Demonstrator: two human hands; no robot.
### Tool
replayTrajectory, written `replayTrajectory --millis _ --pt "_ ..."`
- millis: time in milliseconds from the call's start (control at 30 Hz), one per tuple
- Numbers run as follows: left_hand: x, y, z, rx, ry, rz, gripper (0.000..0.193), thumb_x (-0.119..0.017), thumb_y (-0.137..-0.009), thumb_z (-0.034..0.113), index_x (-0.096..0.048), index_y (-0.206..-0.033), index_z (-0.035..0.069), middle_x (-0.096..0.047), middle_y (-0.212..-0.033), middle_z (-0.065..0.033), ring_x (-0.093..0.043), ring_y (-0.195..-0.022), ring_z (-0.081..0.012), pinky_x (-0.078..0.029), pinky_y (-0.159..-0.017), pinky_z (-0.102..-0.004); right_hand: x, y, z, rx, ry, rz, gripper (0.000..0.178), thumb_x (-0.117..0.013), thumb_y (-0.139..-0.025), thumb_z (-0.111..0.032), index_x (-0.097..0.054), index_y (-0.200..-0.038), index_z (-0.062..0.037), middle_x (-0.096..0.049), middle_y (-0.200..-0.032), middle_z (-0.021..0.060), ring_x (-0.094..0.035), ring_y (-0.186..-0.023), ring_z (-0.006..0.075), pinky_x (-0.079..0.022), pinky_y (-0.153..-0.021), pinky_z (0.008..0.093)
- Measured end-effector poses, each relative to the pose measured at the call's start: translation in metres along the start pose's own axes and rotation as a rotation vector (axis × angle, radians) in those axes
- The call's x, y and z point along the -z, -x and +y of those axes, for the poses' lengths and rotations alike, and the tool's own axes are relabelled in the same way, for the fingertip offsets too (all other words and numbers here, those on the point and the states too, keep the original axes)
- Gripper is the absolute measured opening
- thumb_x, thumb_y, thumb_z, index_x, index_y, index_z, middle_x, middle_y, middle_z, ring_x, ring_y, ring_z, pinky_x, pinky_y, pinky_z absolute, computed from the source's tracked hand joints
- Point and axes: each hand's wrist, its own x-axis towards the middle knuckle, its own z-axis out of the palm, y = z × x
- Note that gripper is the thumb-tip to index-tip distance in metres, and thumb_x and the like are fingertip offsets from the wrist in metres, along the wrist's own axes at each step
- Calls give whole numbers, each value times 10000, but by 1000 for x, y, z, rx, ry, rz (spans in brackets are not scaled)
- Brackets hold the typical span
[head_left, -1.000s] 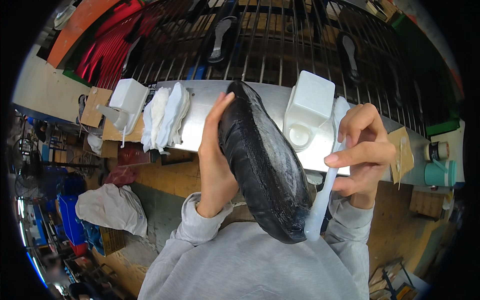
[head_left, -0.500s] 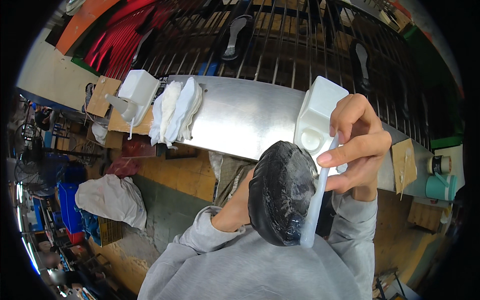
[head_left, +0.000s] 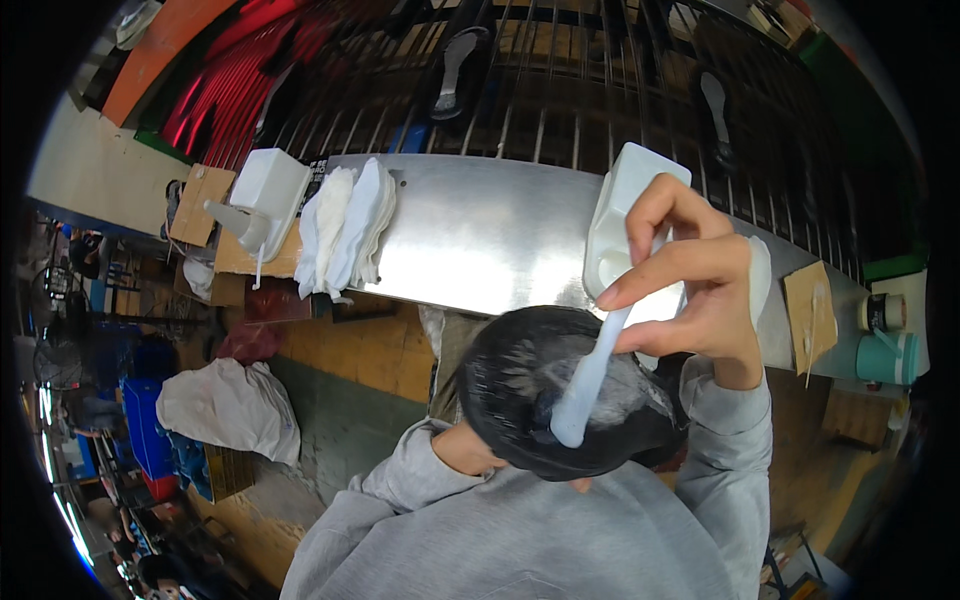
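My left hand (head_left: 468, 450) is mostly hidden under a black shoe piece (head_left: 520, 385), which it holds up close to my chest. Wet, shiny streaks show on the piece's dark surface. My right hand (head_left: 695, 280) grips a white brush (head_left: 592, 375) by its handle, with the tip resting on the black piece. Just behind my right hand, a white square tub (head_left: 620, 215) stands on the metal bench (head_left: 480, 235).
On the bench's left end are a second white tub (head_left: 272, 188) with a brush in it and a stack of white pads (head_left: 345, 230). At the right are a cardboard piece (head_left: 810, 312) and a teal cup (head_left: 885, 357). Behind the bench is a wire rack (head_left: 560, 80) holding soles. A white sack (head_left: 230, 408) lies on the floor.
The black shoe piece has turned from lengthwise to end-on and dropped closer to my chest. My right hand has swung the brush over it and set the tip on its surface.
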Motion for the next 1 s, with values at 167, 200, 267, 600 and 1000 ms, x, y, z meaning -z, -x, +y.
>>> replayTrajectory --millis 167,200,267,600,1000 --pt "9 2 13 0 -14 37 909 -704 -826 447 -280 -1538 74 -370 -1497 -155 -432 -1345 -301 -388 -1119 -469 24 36 34 -196 -155 -217 358 -965 -557 -248 -832 -871 -139 -546 -823 -17 -520 -784 130 -373 -679 268" --pt "10 3 17 0 -23 48 915 -698 -828 463 -276 -1541 77 -361 -1505 -156 -424 -1353 -306 -382 -1123 -476 29 40 37 -240 -204 -284 346 -961 -577 -221 -831 -885 -133 -553 -807 -18 -525 -772 127 -382 -675 261" --pt "11 4 17 7 -18 47 927 -686 -832 495 -267 -1548 82 -344 -1521 -160 -408 -1368 -316 -372 -1132 -490 29 36 30 -217 -172 -274 258 -923 -660 -217 -832 -893 -150 -578 -795 -14 -533 -763 123 -395 -659 262" --pt "25 13 18 -69 3 110 996 -623 -850 653 -223 -1582 109 -255 -1603 -178 -329 -1444 -365 -317 -1178 -560 25 13 40 -237 -136 -317 228 -912 -682 -171 -808 -863 -82 -583 -904 11 -561 -828 133 -440 -713 273" --pt "120 -15 54 -477 354 -304 1137 -650 -777 745 -176 -1607 129 -186 -1625 -267 -236 -1473 -462 -270 -1177 -636 165 143 113 -795 490 695 183 -786 -835 -170 -788 -971 -48 -714 -799 20 -641 -768 126 -490 -747 281"
